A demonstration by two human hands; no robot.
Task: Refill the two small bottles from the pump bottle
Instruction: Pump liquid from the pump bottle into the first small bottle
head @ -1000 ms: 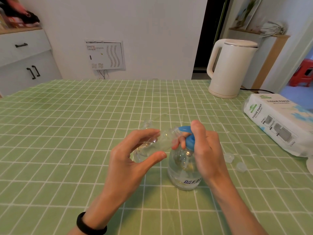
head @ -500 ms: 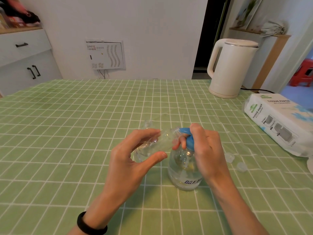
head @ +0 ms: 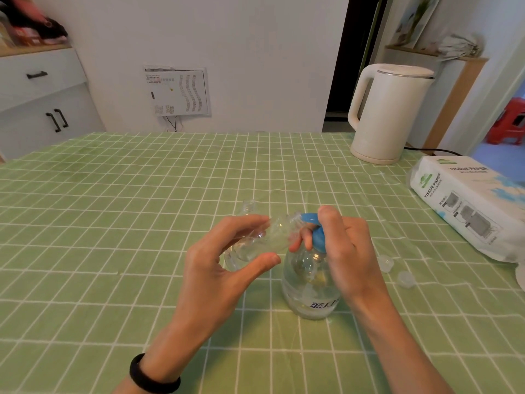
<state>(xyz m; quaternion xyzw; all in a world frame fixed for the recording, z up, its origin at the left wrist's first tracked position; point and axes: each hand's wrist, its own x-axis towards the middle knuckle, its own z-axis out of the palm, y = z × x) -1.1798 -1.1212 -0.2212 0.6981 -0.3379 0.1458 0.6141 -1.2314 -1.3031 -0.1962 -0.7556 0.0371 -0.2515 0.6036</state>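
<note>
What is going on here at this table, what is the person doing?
The left hand holds a small clear bottle tilted, its mouth at the spout of the blue pump head, which the right hand grips on top of the pump bottle. A second small bottle stands open behind them, and two loose caps lie on the green tablecloth to the right.

I've got the blue-topped pump bottle (head: 311,288) upright mid-table, a clear small bottle (head: 264,240) tilted at its spout (head: 308,217), second small bottle (head: 249,207) upright behind.

caps (head: 385,263) right of pump bottle (head: 309,285), kettle (head: 389,115) behind
</note>
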